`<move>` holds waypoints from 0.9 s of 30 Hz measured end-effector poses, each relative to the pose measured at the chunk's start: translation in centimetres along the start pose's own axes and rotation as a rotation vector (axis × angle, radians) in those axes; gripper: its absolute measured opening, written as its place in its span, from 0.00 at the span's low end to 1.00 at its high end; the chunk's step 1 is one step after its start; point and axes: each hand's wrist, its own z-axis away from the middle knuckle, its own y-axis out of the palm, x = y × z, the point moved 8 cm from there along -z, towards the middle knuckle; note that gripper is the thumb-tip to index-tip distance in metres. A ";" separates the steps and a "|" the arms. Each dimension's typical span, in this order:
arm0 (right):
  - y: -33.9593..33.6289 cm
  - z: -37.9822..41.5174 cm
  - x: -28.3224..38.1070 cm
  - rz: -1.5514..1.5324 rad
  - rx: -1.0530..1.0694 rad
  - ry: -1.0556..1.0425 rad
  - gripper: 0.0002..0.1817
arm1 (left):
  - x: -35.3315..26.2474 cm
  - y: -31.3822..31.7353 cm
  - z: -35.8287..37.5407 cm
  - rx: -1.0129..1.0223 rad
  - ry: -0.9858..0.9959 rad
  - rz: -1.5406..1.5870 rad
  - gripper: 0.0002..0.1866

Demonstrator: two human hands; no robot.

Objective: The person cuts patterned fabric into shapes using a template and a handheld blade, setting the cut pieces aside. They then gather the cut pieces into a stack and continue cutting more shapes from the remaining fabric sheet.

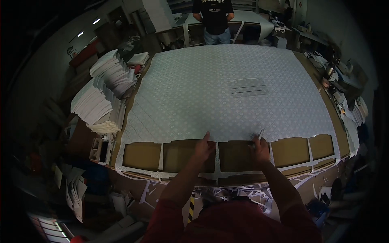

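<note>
A large pale patterned sheet [182, 93] covers most of the worktable. Along its near edge, rectangular cut-outs expose the brown board [184, 156], with narrow strips [217, 158] of sheet left between them. My left hand [204, 149] is at the sheet's near edge, its index finger stretched forward onto the sheet and the other fingers loosely bent. To the right, my right hand [260, 150] grips a slim, pale tool [261, 133] that points up and away; its exact kind is too small to make out. Farther back lies a rectangular patch with dark parallel lines [249, 88].
Tall stacks of cut sheets [93, 101] stand at the left edge, near a small box [96, 150]. Papers and tools crowd the right side [348, 109]. Offcut strips [259, 198] litter the floor in front. Beyond the table, another person [214, 20] stands at a second table.
</note>
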 end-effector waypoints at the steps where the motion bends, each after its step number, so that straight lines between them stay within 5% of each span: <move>1: 0.0 -0.1 -0.1 -0.013 -0.004 -0.026 0.27 | 0.6 0.7 -1.2 0.098 0.028 -0.045 0.20; 4: 0.5 -1.0 -0.7 0.120 0.043 -0.191 0.18 | 1.0 2.2 -2.1 0.215 0.083 -0.126 0.22; 8: 0.0 -3.9 -3.0 0.209 -0.038 -0.265 0.12 | 1.0 1.4 -1.7 0.121 0.096 -0.224 0.23; 10: 1.2 -5.2 -5.9 0.251 0.190 -0.070 0.10 | 0.8 1.0 -1.5 0.080 0.122 -0.267 0.23; 16: 2.6 -5.4 -7.5 0.390 0.339 -0.059 0.09 | 0.8 1.1 -0.3 0.002 0.160 -0.281 0.25; 27: -1.2 -4.5 -5.3 0.380 0.311 -0.157 0.10 | -0.2 2.7 4.5 0.026 0.190 -0.255 0.24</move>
